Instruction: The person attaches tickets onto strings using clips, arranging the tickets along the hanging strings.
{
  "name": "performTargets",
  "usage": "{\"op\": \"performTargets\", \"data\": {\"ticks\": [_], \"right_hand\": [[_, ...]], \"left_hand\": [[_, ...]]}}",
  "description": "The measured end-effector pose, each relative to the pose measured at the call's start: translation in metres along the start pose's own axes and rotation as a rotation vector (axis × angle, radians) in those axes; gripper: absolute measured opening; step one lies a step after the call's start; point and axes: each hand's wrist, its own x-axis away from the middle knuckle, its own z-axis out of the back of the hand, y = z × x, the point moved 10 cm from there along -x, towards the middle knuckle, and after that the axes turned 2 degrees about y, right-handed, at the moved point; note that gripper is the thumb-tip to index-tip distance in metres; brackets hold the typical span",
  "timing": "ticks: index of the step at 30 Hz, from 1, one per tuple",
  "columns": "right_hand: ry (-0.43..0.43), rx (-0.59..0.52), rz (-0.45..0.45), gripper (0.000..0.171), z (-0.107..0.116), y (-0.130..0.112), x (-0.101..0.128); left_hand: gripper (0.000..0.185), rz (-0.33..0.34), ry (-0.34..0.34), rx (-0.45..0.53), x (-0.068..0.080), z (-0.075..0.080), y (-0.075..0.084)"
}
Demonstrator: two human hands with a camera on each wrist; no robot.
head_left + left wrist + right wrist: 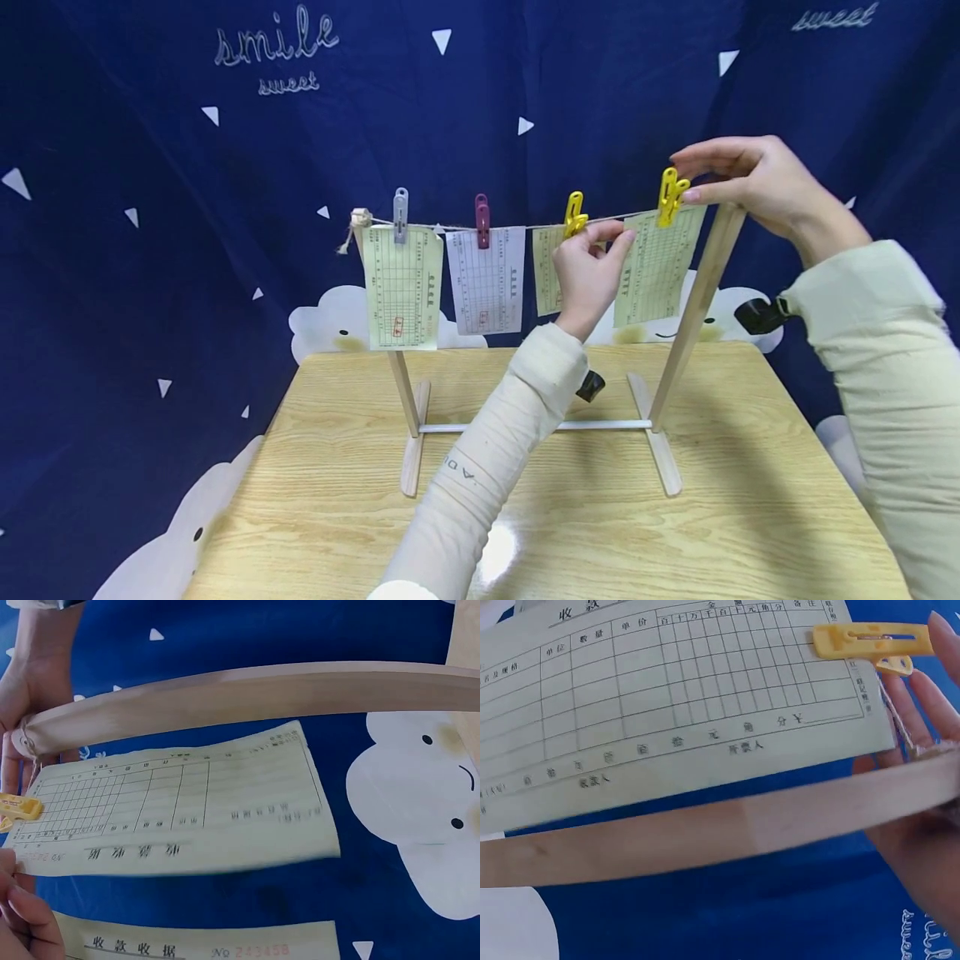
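Note:
Four paper receipt slips hang by clips from a string (532, 226). At the string, my left hand (588, 271) pinches the upper left corner of the rightmost green receipt slip (652, 271). A yellow clip (666, 200) bites that slip's top edge. My right hand (765, 192) holds this clip's handles between thumb and fingers, beside the top of the right wooden post (697, 317). Behind the left hand hangs another green slip (548, 279) under a second yellow clip (574, 212); the hand partly hides it. In the left wrist view, the left fingertips (30, 919) show at the slip's corner.
Farther left, a grey clip (401, 217) holds a green slip (405, 287), and a maroon clip (482, 221) holds a whitish slip (487, 283). The wooden stand has a white crossbar (607, 425) and stands on a wood-grain table (585, 517). A blue curtain (187, 250) hangs behind.

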Motion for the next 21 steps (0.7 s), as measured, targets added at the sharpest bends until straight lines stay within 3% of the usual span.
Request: {"op": "performTargets", "data": {"ticks": [6, 12, 16, 21], "right_hand": [[0.077, -0.15, 0.058, 0.031, 0.013, 0.002, 0.011], [0.286, -0.247, 0.112, 0.023, 0.038, 0.005, 0.033], [0.404, -0.288, 0.174, 0.021, 0.051, 0.001, 0.047], [0.466, -0.284, 0.208, 0.019, 0.058, -0.001, 0.062]], "left_hand": [[0.01, -0.037, -0.006, -0.009, 0.004, 0.0, 0.0], [0.012, -0.018, -0.031, 0.013, 0.009, 0.006, -0.003], [0.012, -0.033, -0.06, 0.024, 0.012, 0.011, -0.001], [0.014, -0.027, -0.11, 0.039, 0.017, 0.016, -0.002]]}}
